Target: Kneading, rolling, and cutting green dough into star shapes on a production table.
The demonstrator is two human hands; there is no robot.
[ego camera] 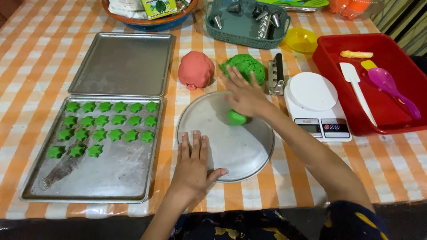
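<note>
A home kitchen is suggested: a tabletop (35, 58) covered in orange checked cloth, baking trays (122, 62) left of a kitchen scale (316, 106), dough lumps (196, 69) and piping nozzles (267, 20) behind it.

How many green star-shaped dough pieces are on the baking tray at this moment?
21, all on the lower baking tray: green star pieces in rows of six, six and six, then three at the lower left. None appear hidden; the upper baking tray holds none.
</note>
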